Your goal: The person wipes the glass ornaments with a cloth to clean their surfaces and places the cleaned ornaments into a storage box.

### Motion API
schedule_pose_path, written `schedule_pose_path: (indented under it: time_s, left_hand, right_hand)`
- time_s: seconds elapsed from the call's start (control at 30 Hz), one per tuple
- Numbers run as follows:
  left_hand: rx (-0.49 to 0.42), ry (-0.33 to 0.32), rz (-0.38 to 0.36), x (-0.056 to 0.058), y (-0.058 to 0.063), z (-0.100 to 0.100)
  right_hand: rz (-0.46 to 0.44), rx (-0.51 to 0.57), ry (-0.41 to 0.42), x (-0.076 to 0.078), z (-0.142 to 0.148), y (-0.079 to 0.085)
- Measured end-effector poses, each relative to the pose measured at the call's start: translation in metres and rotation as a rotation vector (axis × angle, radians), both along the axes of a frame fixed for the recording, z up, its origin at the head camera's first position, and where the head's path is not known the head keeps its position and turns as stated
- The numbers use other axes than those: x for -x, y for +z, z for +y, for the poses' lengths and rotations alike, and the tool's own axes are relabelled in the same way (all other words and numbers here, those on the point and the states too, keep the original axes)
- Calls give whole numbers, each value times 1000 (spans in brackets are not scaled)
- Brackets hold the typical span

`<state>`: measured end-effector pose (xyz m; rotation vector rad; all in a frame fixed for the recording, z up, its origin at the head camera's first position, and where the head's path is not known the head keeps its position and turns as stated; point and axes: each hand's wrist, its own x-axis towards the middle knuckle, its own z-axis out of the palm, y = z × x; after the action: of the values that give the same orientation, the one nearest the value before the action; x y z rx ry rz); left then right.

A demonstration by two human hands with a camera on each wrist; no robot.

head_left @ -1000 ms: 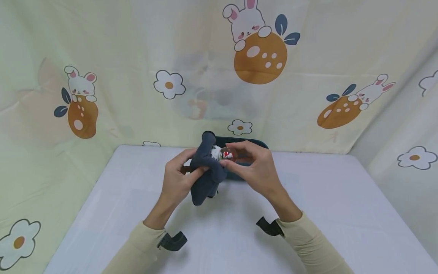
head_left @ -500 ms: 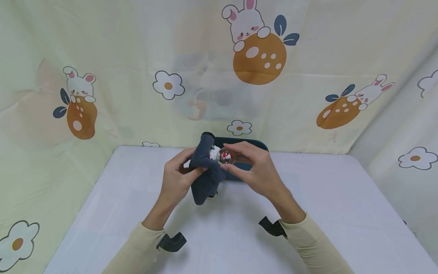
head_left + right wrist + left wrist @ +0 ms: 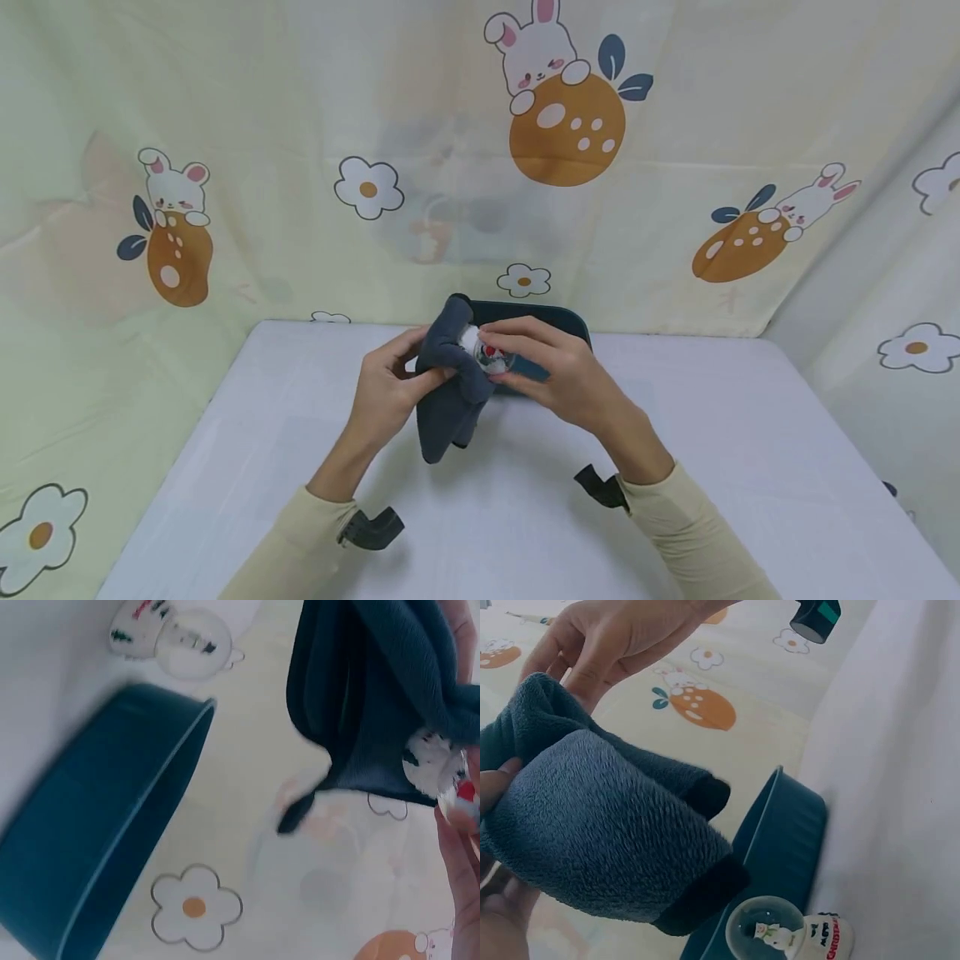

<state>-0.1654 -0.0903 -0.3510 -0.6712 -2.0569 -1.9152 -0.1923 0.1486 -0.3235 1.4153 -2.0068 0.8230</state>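
My left hand (image 3: 386, 379) grips a blue-grey fleecy cloth (image 3: 446, 408), thumb on its near side. The cloth is bunched around the white base of a small snow globe (image 3: 491, 358) with a red and white figure inside. My right hand (image 3: 573, 371) holds the clear dome between thumb and fingertips. In the right wrist view the globe's white base (image 3: 427, 761) shows against the cloth. The left wrist view has the cloth (image 3: 615, 832) with dark trimmed edges hanging down, and the held globe is hidden behind it.
Behind the hands a dark teal bin (image 3: 551, 315) stands at the table's back edge. A second snow globe (image 3: 829, 937), with a snowman inside and lettering on its base, stands by the bin in the left wrist view. A printed curtain (image 3: 285, 208) hangs behind the white table (image 3: 675, 467).
My right fingers have shifted over the dome, and the globe has turned and dropped slightly. The cloth's hanging end sits a little lower. My left hand keeps its grip.
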Motion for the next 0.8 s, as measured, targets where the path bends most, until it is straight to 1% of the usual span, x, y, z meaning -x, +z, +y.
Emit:
schedule_pose_path:
  time_s: [0.07, 0.13, 0.23, 0.37, 0.47, 0.57, 0.7, 0.73, 0.8]
  left_hand:
    - [20, -9, -41, 1, 1, -1]
    - [42, -18, -74, 1, 1, -2]
    - [71, -25, -107, 2, 3, -3]
    - [83, -36, -138, 1, 3, -4]
    - [74, -42, -160, 0, 2, -4]
    - [75, -43, -173, -1, -1, -5]
    - [99, -30, -182, 0, -5, -7]
    - [108, -23, -186, -1, -5, -8]
    - [117, -11, -194, -1, -6, -10]
  right_hand:
    - [44, -34, 28, 1, 1, 1]
    - [68, -61, 44, 1, 2, 2]
    - [52, -70, 43, 1, 3, 0]
    - [-26, -24, 9, 0, 2, -5]
    - [-95, 22, -42, -1, 1, -8]
    - [-197, 54, -83, -2, 0, -11]
    - [-337, 65, -96, -3, 0, -12]
    - [-364, 65, -98, -5, -1, -9]
    - [-406, 70, -98, -4, 0, -9]
